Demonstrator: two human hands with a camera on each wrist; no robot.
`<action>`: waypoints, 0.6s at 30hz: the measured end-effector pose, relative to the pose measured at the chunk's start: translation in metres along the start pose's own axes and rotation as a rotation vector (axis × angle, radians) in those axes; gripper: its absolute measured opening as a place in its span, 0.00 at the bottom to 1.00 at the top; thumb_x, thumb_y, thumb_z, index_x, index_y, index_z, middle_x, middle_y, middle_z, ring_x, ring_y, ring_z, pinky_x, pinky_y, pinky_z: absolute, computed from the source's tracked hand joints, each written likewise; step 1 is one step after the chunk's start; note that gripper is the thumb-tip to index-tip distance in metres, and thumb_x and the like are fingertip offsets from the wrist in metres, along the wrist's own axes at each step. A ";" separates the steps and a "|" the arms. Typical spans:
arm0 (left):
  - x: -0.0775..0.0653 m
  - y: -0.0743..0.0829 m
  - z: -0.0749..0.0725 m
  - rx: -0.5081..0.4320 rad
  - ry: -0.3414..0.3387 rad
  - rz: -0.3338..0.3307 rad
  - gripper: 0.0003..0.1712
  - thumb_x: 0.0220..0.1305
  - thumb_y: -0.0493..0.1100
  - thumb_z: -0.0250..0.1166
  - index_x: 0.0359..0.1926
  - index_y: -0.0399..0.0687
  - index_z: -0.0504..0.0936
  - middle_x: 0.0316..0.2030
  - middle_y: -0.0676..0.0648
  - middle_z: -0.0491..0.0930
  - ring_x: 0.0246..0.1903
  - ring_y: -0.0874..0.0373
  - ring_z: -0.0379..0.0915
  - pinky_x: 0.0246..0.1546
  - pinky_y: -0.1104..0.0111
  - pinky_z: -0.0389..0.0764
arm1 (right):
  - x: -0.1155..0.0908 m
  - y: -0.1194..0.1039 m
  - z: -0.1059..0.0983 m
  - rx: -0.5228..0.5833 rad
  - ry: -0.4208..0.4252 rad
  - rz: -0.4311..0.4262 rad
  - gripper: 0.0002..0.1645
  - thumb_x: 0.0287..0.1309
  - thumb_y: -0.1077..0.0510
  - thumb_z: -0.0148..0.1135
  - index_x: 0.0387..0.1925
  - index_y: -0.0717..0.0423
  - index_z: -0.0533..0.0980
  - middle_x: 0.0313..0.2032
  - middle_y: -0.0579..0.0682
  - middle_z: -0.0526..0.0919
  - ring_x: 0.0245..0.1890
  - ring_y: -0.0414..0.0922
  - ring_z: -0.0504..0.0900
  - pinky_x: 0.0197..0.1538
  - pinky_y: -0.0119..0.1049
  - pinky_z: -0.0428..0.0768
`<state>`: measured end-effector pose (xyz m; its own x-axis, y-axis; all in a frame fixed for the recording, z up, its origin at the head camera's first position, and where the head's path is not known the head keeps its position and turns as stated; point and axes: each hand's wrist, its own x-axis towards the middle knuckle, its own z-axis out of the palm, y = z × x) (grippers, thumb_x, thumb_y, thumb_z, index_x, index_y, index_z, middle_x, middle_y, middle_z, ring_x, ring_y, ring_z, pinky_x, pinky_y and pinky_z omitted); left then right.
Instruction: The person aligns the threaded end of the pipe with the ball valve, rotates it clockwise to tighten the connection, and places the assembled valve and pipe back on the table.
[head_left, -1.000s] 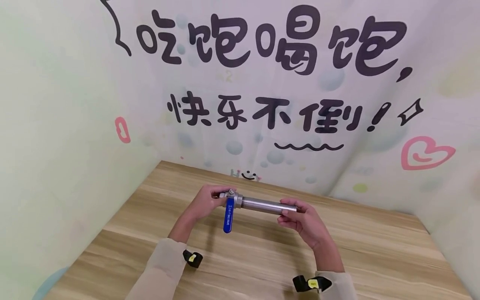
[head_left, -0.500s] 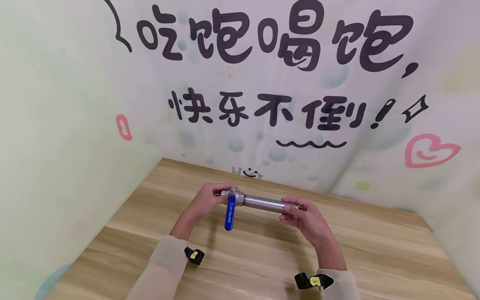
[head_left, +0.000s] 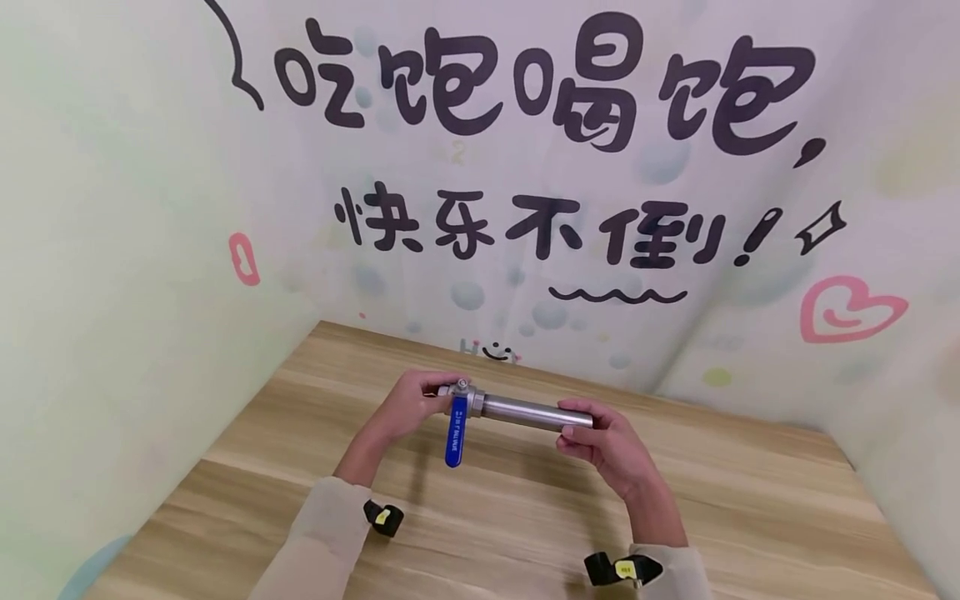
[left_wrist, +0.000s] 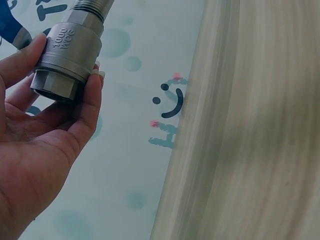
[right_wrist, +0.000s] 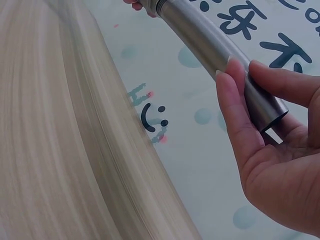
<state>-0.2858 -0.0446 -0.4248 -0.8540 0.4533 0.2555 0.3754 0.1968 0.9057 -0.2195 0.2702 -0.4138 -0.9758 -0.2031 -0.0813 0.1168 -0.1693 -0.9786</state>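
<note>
A steel ball valve [left_wrist: 67, 47] with a blue lever [head_left: 455, 433] is joined to a smooth metal pipe [head_left: 525, 412]. Thread shows at the joint in the left wrist view. My left hand [head_left: 408, 406] grips the valve body at its outer end, with the lever pointing down toward me. At the other end, my right hand [head_left: 617, 450] holds the pipe between thumb and fingers; the pipe's open end [right_wrist: 274, 122] shows near the palm. The two pieces hang in line above the table, tilted slightly down to the right.
Below lies a wood-grain table [head_left: 480, 517], with the hands' shadows on it. A printed cloth wall [head_left: 495, 175] stands right behind its far edge, and another wall [head_left: 150, 250] rises along the left side. Black straps with yellow labels circle both wrists.
The head view shifts slightly and returns. My right fingers shift a little on the pipe, and more of its end shows. The left hand keeps its grip on the valve.
</note>
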 end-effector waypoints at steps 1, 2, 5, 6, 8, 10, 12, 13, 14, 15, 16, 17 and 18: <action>0.000 0.000 0.000 -0.003 -0.002 -0.001 0.18 0.66 0.33 0.60 0.57 0.42 0.81 0.51 0.40 0.82 0.39 0.50 0.78 0.42 0.65 0.83 | 0.000 0.000 0.000 -0.001 0.004 0.001 0.19 0.58 0.70 0.61 0.50 0.56 0.77 0.43 0.56 0.76 0.32 0.44 0.85 0.43 0.38 0.85; 0.000 0.000 0.000 -0.007 -0.003 -0.002 0.18 0.66 0.33 0.60 0.57 0.42 0.81 0.51 0.40 0.82 0.39 0.50 0.78 0.41 0.65 0.83 | -0.001 0.001 0.000 0.000 0.007 0.003 0.18 0.58 0.70 0.61 0.51 0.56 0.77 0.43 0.56 0.76 0.31 0.45 0.85 0.42 0.37 0.85; -0.001 0.000 0.000 -0.006 -0.002 -0.004 0.18 0.66 0.33 0.60 0.56 0.42 0.81 0.51 0.41 0.82 0.39 0.50 0.78 0.41 0.65 0.83 | -0.001 0.001 0.000 -0.001 0.009 0.007 0.19 0.59 0.69 0.61 0.53 0.59 0.76 0.42 0.56 0.77 0.30 0.45 0.85 0.41 0.37 0.85; -0.001 0.000 0.001 -0.006 -0.002 -0.005 0.18 0.66 0.33 0.60 0.56 0.42 0.81 0.50 0.41 0.83 0.38 0.50 0.78 0.41 0.65 0.83 | -0.001 0.001 0.000 -0.001 0.009 0.008 0.20 0.59 0.69 0.61 0.53 0.60 0.75 0.42 0.56 0.77 0.30 0.45 0.85 0.40 0.36 0.85; -0.002 0.000 0.001 -0.005 -0.001 -0.004 0.18 0.66 0.33 0.61 0.56 0.43 0.82 0.50 0.41 0.83 0.38 0.50 0.78 0.40 0.65 0.83 | -0.001 0.001 0.000 -0.003 0.013 0.013 0.20 0.59 0.68 0.61 0.54 0.61 0.75 0.42 0.56 0.77 0.30 0.45 0.85 0.39 0.36 0.85; -0.002 0.001 0.001 -0.005 -0.005 -0.002 0.18 0.66 0.33 0.60 0.56 0.42 0.81 0.51 0.40 0.82 0.38 0.51 0.78 0.41 0.65 0.83 | -0.001 0.001 0.001 -0.010 0.021 0.017 0.20 0.59 0.68 0.62 0.54 0.62 0.75 0.41 0.56 0.77 0.29 0.45 0.85 0.38 0.36 0.85; -0.003 0.002 0.002 -0.004 -0.002 -0.009 0.18 0.66 0.32 0.60 0.56 0.41 0.81 0.52 0.40 0.82 0.39 0.52 0.78 0.41 0.65 0.83 | -0.001 0.001 0.001 -0.018 0.022 0.022 0.22 0.60 0.67 0.62 0.56 0.65 0.73 0.41 0.56 0.77 0.29 0.44 0.85 0.38 0.35 0.85; -0.003 0.003 0.002 -0.004 0.000 -0.012 0.18 0.66 0.32 0.60 0.56 0.40 0.81 0.52 0.40 0.81 0.39 0.53 0.78 0.41 0.65 0.83 | -0.001 0.001 0.001 -0.022 0.023 0.024 0.23 0.60 0.66 0.62 0.57 0.67 0.71 0.40 0.56 0.77 0.28 0.44 0.85 0.37 0.35 0.85; -0.003 0.003 0.002 -0.004 0.002 -0.015 0.18 0.65 0.32 0.60 0.56 0.40 0.81 0.52 0.39 0.81 0.39 0.53 0.79 0.42 0.65 0.83 | -0.001 0.001 0.001 -0.025 0.023 0.026 0.25 0.60 0.66 0.63 0.58 0.68 0.70 0.40 0.56 0.77 0.28 0.43 0.85 0.37 0.35 0.85; -0.003 0.004 0.002 -0.003 0.004 -0.019 0.19 0.65 0.31 0.60 0.57 0.39 0.80 0.53 0.39 0.81 0.39 0.53 0.79 0.42 0.65 0.83 | -0.001 0.001 0.001 -0.027 0.022 0.027 0.27 0.60 0.65 0.63 0.59 0.70 0.68 0.40 0.56 0.76 0.28 0.43 0.85 0.37 0.35 0.85; -0.003 0.004 0.002 -0.003 0.007 -0.021 0.19 0.65 0.31 0.60 0.57 0.39 0.80 0.53 0.39 0.81 0.39 0.53 0.79 0.42 0.65 0.83 | -0.001 0.001 0.002 -0.029 0.023 0.026 0.28 0.60 0.65 0.63 0.60 0.70 0.68 0.40 0.56 0.76 0.28 0.43 0.85 0.36 0.35 0.85; -0.003 0.004 0.002 -0.004 0.010 -0.026 0.19 0.65 0.31 0.60 0.57 0.40 0.81 0.53 0.39 0.81 0.40 0.53 0.79 0.42 0.65 0.84 | -0.001 0.001 0.002 -0.031 0.023 0.025 0.28 0.61 0.65 0.63 0.60 0.71 0.67 0.40 0.56 0.76 0.27 0.43 0.85 0.36 0.35 0.85; -0.002 0.004 0.002 -0.006 0.010 -0.024 0.19 0.65 0.30 0.60 0.57 0.39 0.80 0.53 0.39 0.81 0.40 0.53 0.80 0.42 0.65 0.84 | -0.001 0.000 0.002 -0.032 0.026 0.025 0.27 0.61 0.64 0.63 0.60 0.70 0.68 0.40 0.56 0.76 0.27 0.43 0.85 0.36 0.35 0.85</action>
<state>-0.2819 -0.0433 -0.4227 -0.8664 0.4394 0.2371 0.3527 0.2025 0.9135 -0.2185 0.2684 -0.4137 -0.9771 -0.1820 -0.1098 0.1352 -0.1334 -0.9818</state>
